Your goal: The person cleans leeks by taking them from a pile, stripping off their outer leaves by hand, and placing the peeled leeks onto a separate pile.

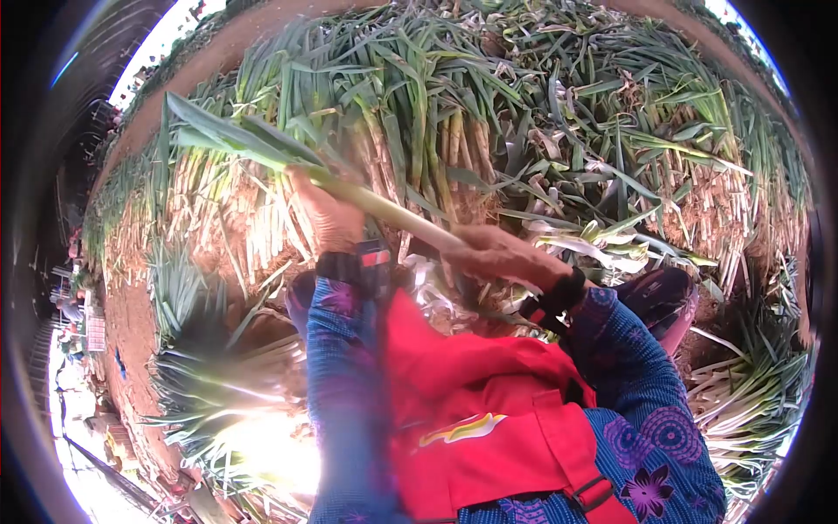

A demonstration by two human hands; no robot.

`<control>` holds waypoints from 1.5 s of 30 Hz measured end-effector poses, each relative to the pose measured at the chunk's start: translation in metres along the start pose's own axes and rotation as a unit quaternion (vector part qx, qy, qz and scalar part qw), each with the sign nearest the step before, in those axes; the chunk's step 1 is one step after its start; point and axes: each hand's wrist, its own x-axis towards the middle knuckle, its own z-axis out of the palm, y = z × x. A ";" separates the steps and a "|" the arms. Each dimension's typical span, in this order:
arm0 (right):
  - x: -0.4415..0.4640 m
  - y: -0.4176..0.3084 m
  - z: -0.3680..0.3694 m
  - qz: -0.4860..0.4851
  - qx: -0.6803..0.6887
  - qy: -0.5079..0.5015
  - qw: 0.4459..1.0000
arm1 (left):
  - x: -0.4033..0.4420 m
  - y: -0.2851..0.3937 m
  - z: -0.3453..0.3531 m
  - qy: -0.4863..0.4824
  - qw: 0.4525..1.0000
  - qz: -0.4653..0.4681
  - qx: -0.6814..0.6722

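Observation:
One long leek is held slantwise in front of me, its green leaves up to the left and its pale stem running down to the right. My left hand is closed around it where the leaves begin. Lower on the pale stem, my right hand grips it near the root end, which the hand hides. Directly beyond both hands are piled leeks, with loose leaves and peeled scraps on the ground beside my right hand.
Trimmed leeks lie at my lower left, and another heap is at my lower right. More leeks stand bunched at the right. Bare soil shows along the left, with crates farther off.

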 end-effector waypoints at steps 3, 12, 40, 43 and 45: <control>-0.007 0.011 0.008 -0.067 -0.071 0.044 0.994 | -0.011 -0.006 0.008 -0.079 0.997 -0.006 0.023; -0.058 0.021 -0.018 -0.049 -0.188 0.174 0.965 | -0.040 -0.051 0.060 -0.044 0.997 -0.067 0.015; -0.405 0.088 0.046 -0.316 0.169 0.855 0.374 | -0.328 -0.241 0.235 -0.820 0.502 0.049 0.269; -0.493 0.105 0.101 -0.261 0.158 0.923 0.237 | -0.244 -0.294 0.213 -0.752 0.544 -0.010 0.372; -0.555 0.131 0.155 -0.200 0.128 0.962 0.133 | -0.173 -0.319 0.189 -0.706 0.565 -0.058 0.423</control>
